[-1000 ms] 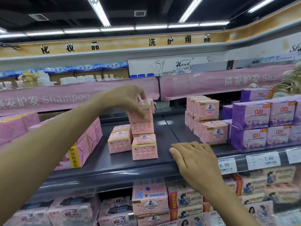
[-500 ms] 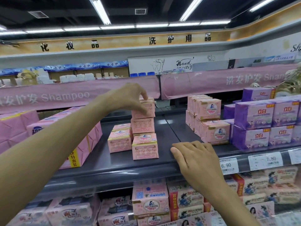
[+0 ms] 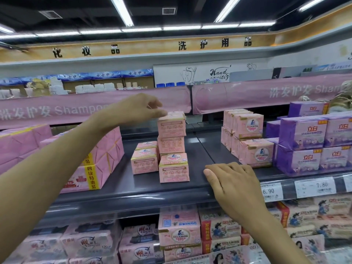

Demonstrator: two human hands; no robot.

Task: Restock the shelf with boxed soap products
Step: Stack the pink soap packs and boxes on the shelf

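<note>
As left hand (image 3: 139,109) hovers, top soap box (image 3: 171,124) sits — at thumb-tip.

Here's the stack of three pink soap boxes (image 3: 172,145), upright on the dark grey shelf (image 3: 133,187), near its front edge. The top box (image 3: 171,123) sits square on the middle box (image 3: 171,144), both showing a row of small round marks on the front. The bottom box (image 3: 173,167) has a round logo on its lid. Just to the left stands a lower pink box (image 3: 144,161), with another right behind it. Well apart on the right, more pink boxes (image 3: 251,128) are piled two high.
</note>
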